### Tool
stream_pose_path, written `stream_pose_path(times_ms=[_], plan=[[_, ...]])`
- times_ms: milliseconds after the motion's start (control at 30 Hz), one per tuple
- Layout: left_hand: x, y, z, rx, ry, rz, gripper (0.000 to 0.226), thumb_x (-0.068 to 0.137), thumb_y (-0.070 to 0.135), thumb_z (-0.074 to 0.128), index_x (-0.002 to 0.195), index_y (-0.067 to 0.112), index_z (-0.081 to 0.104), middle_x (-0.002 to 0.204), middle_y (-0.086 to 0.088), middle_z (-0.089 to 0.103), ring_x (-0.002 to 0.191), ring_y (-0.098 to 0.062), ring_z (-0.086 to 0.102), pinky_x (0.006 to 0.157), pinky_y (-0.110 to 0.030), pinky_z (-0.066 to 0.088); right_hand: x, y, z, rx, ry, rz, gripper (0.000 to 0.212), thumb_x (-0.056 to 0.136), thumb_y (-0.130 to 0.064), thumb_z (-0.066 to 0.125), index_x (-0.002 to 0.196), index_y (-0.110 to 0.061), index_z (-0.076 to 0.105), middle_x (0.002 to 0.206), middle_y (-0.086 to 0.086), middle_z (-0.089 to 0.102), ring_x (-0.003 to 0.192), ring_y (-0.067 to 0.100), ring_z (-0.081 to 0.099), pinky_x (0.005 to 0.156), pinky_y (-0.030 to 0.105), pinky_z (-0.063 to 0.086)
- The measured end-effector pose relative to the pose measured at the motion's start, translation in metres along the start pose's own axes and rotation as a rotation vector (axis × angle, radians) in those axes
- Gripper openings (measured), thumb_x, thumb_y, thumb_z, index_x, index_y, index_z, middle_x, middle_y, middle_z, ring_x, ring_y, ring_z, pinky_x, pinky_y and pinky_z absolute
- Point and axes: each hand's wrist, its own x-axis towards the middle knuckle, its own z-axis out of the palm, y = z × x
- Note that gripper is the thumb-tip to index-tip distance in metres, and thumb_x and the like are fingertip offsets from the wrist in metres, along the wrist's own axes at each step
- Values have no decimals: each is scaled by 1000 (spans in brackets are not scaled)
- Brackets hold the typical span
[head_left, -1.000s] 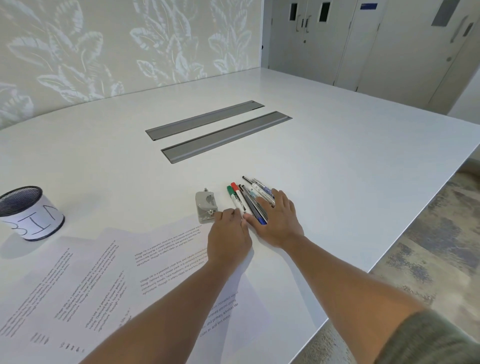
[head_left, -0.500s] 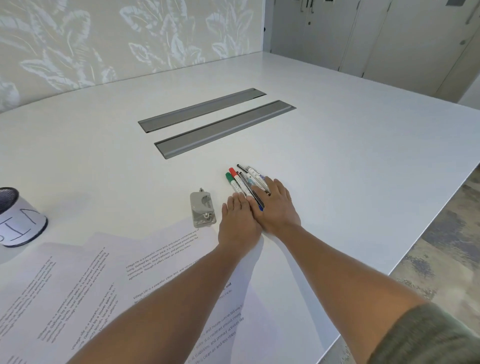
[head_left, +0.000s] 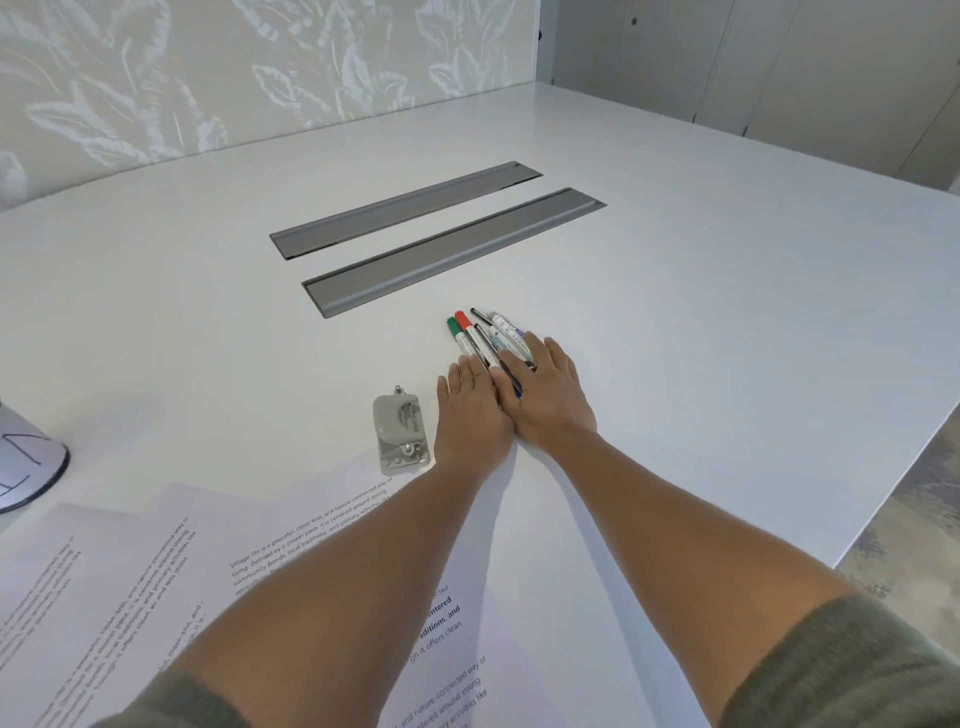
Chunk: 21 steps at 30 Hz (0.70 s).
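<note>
A bunch of several pens and markers (head_left: 480, 340) lies on the white table (head_left: 701, 312), among them one with a green cap and one with a red cap. My left hand (head_left: 470, 415) lies flat with straight fingers touching the near ends of the markers. My right hand (head_left: 550, 397) lies flat beside it, fingers straight and resting on top of the pens. The two hands touch side by side. The pens' near ends are hidden under my fingers.
A grey hole punch (head_left: 401, 434) sits just left of my left hand. Printed paper sheets (head_left: 156, 587) spread over the near left. A white cup with black lettering (head_left: 26, 470) stands at the left edge. Two grey cable flaps (head_left: 447, 249) lie further back. The table's edge runs along the right.
Both hands have slid slightly forward over the pens, the left hand's fingers straightening from a curl. The view has tilted down, pushing the cup toward the left edge.
</note>
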Motion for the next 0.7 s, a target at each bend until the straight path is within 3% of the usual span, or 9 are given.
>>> stream_pose_path(times_ms=[233, 467, 700], plan=[[25, 0, 2, -98, 80, -44, 57, 106, 24, 18, 157, 2, 6, 166, -13, 8, 154, -23, 4, 124, -34, -2, 26, -1, 3, 72, 27, 30, 42, 99, -53, 33, 133, -40, 54, 158, -4, 29, 147, 20, 16, 119, 37, 22], [54, -1, 2, -25, 101, -78, 59, 106, 28, 17, 156, 0, 8, 165, -18, 8, 153, -27, 6, 124, -37, 2, 55, 1, 9, 253, 26, 140, 43, 95, -59, 35, 131, -44, 52, 154, -13, 27, 144, 7, 21, 107, 45, 41], [83, -3, 4, 33, 140, -111, 63, 106, 40, 14, 156, 1, 12, 164, -18, 13, 153, -28, 11, 124, -39, 6, 80, -2, 13, 300, 80, 134, 39, 98, -48, 30, 122, -36, 58, 140, -10, 43, 136, 9, 28, 102, 41, 42]])
